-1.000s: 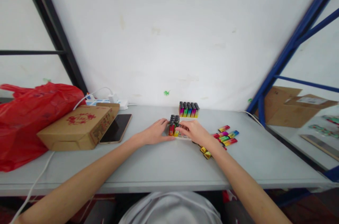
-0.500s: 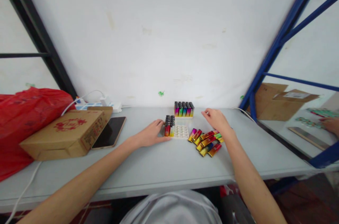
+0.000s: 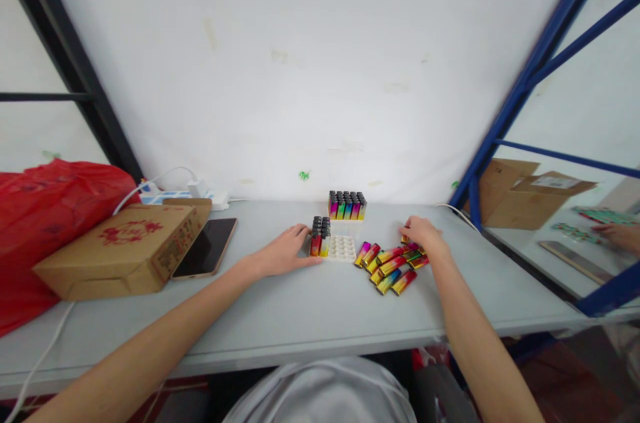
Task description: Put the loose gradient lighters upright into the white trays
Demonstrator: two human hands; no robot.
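Note:
A white tray (image 3: 343, 249) with round holes lies mid-table, upright black-topped lighters (image 3: 321, 237) filling its left part. My left hand (image 3: 285, 251) rests against its left end, thumb along the front edge and fingers curled beside the lighters, steadying it. To the right is a loose pile of shiny gold, red and multicoloured lighters (image 3: 390, 268). My right hand (image 3: 423, 233) is at the pile's far right side, fingertips closed on a gold-red lighter (image 3: 405, 239), mostly hidden by the hand. Behind the tray stands a full block of upright lighters (image 3: 347, 207).
On the left are a brown cardboard box (image 3: 120, 243), a dark tablet (image 3: 207, 248), a red plastic bag (image 3: 60, 223) and a power strip (image 3: 220, 200) with a white cable. A blue metal frame (image 3: 515, 96) borders the right, with an open carton (image 3: 525, 196) and another person's hand (image 3: 620, 235) beyond.
My right hand has moved right and toward me, from above the far side of the pile down onto a lighter there. My left hand and the tray stay put.

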